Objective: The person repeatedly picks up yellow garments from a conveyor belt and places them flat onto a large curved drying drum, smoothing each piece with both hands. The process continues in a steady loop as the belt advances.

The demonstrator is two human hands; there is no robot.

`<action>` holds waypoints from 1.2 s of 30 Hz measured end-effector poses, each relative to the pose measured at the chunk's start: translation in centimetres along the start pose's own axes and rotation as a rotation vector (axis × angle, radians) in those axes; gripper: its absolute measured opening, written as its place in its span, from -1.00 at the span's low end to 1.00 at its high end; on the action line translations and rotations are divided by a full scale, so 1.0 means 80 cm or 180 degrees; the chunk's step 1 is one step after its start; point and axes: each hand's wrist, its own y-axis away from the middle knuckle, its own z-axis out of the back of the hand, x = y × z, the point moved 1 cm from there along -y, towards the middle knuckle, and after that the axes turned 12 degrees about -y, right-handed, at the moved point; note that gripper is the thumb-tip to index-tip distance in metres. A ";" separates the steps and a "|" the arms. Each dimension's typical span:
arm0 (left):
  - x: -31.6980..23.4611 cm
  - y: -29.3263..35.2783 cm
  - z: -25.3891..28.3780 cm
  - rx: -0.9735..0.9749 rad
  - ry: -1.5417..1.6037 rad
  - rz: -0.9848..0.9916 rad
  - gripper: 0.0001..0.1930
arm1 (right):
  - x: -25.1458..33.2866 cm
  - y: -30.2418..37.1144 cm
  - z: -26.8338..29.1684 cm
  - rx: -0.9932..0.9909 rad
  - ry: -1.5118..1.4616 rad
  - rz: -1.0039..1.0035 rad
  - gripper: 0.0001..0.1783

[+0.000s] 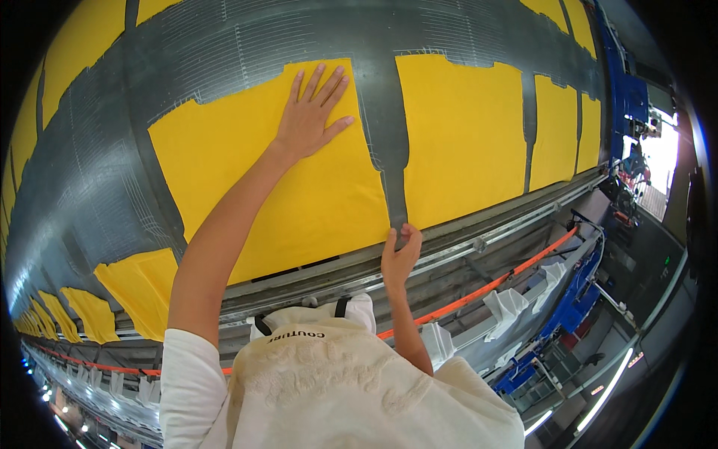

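Observation:
My left hand [312, 120] lies flat with spread fingers on a yellow fabric panel [299, 194], near its far right corner. The panel rests on a dark grey table [378, 90] with pale chalk-like lines. At the near right corner of that panel is my right hand [402, 254]. Its thumb and curled fingers stand a little apart at the narrow gap between this panel and a second yellow fabric panel [467, 142]. The thumb is close to the first panel's corner; whether it touches the cloth is not clear.
A metal rail [486, 243] runs along the table's near edge, with an orange hose or cable [479, 288] below it. More yellow panels lie to the right [556, 135] and across the far side. On the left, several yellow pieces [142, 288] drape over the edge.

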 end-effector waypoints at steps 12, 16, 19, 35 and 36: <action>-0.122 0.112 0.007 0.0400 0.0736 -0.0628 -0.18 | -0.024 0.024 0.002 0.0134 -0.0345 -0.0078 -0.87; -0.140 0.118 0.006 0.0441 0.0672 -0.0865 -0.19 | -0.037 0.027 0.005 0.0219 -0.0923 -0.0702 -0.89; -0.156 0.126 0.005 0.0528 0.0898 -0.1131 -0.21 | -0.032 0.017 0.004 0.0127 -0.0610 -0.0545 -0.88; -0.135 0.265 0.028 0.0584 0.0661 0.0362 -0.27 | -0.057 0.046 0.043 -0.0384 0.1014 0.0845 -0.56; -0.103 0.268 0.032 0.0553 0.0473 0.0713 -0.27 | -0.063 0.048 0.040 -0.0474 0.1153 0.0872 -0.55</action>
